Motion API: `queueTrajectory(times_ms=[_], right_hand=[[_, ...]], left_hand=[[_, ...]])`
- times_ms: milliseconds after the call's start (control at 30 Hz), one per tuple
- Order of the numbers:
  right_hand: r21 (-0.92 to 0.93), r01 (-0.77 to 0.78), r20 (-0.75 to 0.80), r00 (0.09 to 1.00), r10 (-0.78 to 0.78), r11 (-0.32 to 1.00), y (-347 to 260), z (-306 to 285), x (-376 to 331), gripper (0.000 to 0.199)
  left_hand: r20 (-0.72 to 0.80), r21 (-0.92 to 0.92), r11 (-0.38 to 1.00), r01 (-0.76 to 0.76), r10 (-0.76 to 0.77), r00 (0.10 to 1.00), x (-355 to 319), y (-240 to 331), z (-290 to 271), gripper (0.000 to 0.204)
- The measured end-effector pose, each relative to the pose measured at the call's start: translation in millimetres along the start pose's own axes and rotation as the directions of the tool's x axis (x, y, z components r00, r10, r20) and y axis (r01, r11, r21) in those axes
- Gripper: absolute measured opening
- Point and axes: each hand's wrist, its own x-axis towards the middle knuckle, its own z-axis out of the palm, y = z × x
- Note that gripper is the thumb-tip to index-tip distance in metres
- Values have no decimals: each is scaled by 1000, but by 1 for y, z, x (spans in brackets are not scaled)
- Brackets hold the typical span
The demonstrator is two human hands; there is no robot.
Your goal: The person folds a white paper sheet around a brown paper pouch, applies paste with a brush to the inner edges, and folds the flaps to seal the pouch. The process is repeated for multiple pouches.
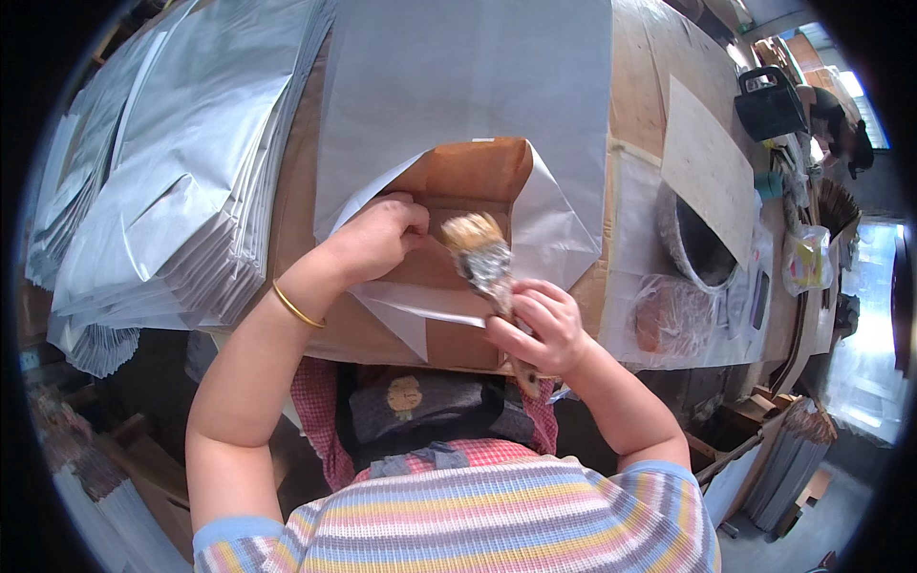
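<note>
Brushing paper bag (458,124), brown interior open

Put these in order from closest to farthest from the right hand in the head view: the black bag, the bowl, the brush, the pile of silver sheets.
1. The brush: held in the right hand itself, bristles pointing up the table.
2. The bowl: to the right, on the table.
3. The black bag: far up on the right.
4. The pile of silver sheets: across the table on the left.

The bag and the pile are nearly too close to call.
</note>
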Motion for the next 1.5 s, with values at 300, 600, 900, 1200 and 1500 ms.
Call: queueTrajectory(times_ms=[300, 600, 900, 1200, 1500], right_hand=[[182, -458, -209, 846, 490, 870, -19, -20, 3, 32], [246, -814, -82, 523, 848, 526, 7, 11, 49, 11], [484, -762, -37, 472, 881, 429, -1, 31, 54, 8], [221, -781, -157, 563, 811, 584, 14, -23, 28, 11], [879, 432, -29, 470, 882, -202, 80, 63, 18, 35]], left_hand=[[-259, -144, 970, 195, -227, 939, 1, -6, 27, 12], [-142, 482, 775, 410, -392, 909, 31, 36, -9, 12], [-230, 471, 769, 432, -366, 902, 40, 24, -4, 15], [-223, 659, 691, 298, -199, 954, 37, 41, 12, 12], [-94, 788, 605, 115, -67, 993, 36, 48, 20, 11]])
